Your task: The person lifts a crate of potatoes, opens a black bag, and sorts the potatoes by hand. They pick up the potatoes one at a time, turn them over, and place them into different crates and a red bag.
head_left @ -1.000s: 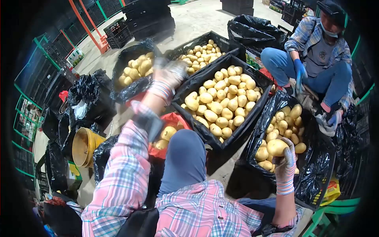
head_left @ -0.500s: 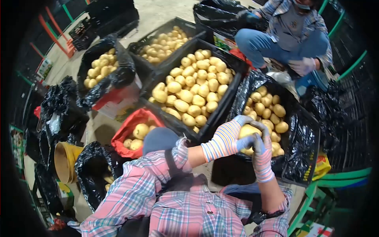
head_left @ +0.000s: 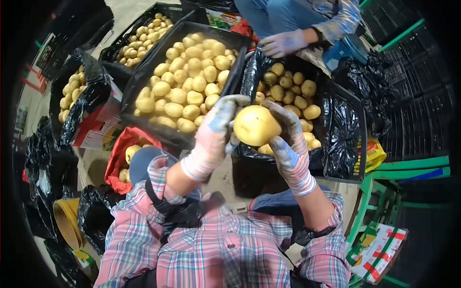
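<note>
A large yellow potato (head_left: 256,126) is held up in front of me between my two gloved hands. My right hand (head_left: 291,146) grips its right side, fingers over the top and thumb below. Curled round the left side is my left hand (head_left: 217,127), its fingertips close to the potato's upper edge. Both gloves are striped, with greyish fingers. Just beyond the hands stands a black crate lined with black plastic (head_left: 343,137), partly filled with potatoes (head_left: 288,91). Left of it, a larger black crate (head_left: 132,108) is heaped with potatoes (head_left: 189,79).
A co-worker's gloved hand (head_left: 284,44) rests by the lined crate's far edge. A red bag (head_left: 115,163) with potatoes sits near my left knee. More potatoes fill a crate (head_left: 113,45) at the back and a bag-lined box (head_left: 98,117). Green metal framing (head_left: 408,168) stands right.
My view has shifted. The potato has come up closer to me, and my left hand has drawn back to its left side. The co-worker's gloved hand has reached to the crate's lining.
</note>
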`<state>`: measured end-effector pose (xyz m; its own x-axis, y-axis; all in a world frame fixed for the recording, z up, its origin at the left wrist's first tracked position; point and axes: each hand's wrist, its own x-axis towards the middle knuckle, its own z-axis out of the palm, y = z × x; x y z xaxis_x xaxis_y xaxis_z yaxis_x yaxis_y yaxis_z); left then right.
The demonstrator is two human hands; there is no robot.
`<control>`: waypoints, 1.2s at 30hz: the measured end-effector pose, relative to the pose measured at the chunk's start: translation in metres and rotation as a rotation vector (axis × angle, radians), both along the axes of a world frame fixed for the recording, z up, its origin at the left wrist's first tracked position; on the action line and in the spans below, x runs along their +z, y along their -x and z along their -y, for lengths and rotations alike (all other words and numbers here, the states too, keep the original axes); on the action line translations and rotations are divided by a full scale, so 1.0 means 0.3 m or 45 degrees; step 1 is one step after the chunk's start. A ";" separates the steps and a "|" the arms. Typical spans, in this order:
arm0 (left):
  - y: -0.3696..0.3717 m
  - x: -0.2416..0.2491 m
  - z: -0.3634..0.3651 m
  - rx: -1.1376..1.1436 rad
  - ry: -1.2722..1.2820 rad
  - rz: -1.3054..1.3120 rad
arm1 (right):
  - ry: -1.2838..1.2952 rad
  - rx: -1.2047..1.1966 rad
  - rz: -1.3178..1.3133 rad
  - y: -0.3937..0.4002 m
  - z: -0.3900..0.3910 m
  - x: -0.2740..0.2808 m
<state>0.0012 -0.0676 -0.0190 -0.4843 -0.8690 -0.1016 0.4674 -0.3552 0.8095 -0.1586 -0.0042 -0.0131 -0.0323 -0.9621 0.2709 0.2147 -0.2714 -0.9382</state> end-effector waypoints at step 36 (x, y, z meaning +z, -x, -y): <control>-0.022 -0.022 -0.016 -0.278 0.152 0.023 | 0.163 -0.235 -0.488 0.014 0.027 -0.037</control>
